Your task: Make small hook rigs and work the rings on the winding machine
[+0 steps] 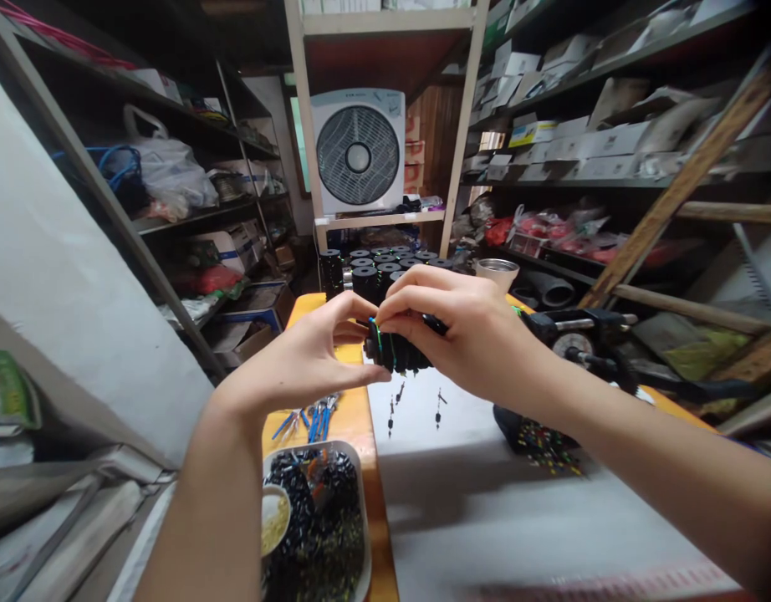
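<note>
Fingers (416, 298) at edge of black part (400, 355)

The left hand (354, 343) cups the left end of a ridged black part (401, 353), the right hand (414, 313) pinching its upper edge. Black spools (387, 268) and a box fan (359, 155) lie toward 12 o'clock. 3 small loose pieces (439, 410) rest at 6 o'clock, a tray (365, 535) of dark bits at 7, colour-tipped wires (545, 450) at 4.
</note>
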`<state>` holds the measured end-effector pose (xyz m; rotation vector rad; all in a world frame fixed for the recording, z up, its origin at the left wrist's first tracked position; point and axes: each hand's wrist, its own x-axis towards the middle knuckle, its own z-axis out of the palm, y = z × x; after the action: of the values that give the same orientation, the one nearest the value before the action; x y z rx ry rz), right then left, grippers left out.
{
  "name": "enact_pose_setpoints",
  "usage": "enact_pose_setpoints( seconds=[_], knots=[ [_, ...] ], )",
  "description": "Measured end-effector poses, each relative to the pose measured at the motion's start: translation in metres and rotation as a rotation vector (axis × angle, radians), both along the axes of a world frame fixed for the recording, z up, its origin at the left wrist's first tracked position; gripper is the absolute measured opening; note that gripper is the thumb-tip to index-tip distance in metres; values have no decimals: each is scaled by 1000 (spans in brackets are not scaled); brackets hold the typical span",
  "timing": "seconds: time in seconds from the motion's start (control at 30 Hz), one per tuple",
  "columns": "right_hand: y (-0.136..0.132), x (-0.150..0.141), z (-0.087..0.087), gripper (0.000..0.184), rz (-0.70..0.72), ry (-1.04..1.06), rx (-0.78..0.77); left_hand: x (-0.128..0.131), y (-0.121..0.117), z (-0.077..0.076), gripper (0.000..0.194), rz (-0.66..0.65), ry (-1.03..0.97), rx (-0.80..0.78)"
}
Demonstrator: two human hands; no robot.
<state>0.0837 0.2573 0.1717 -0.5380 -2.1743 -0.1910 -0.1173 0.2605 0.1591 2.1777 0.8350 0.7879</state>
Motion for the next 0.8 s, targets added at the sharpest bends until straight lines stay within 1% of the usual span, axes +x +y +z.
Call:
enact_pose_setpoints(
  seconds=[0.17, 0.3, 0.57, 0.7, 0.8],
  knots=[
    [1, 1, 5, 10, 40, -29, -124, -2, 0, -1, 48, 24, 1, -8],
    [-2, 1, 6, 10, 48, -39, -157, -2, -3, 1, 43, 32, 10, 3],
    [-4, 3, 5, 11, 58, -64, -126, -2, -4, 4, 40, 21, 21, 23],
    [-4, 2, 2, 13, 57, -66, -47, -1, -4, 4, 38, 5, 5, 11],
    [-5, 1, -3, 15, 28, -64, 16, -1, -5, 4, 38, 0, -3, 19]
  ],
)
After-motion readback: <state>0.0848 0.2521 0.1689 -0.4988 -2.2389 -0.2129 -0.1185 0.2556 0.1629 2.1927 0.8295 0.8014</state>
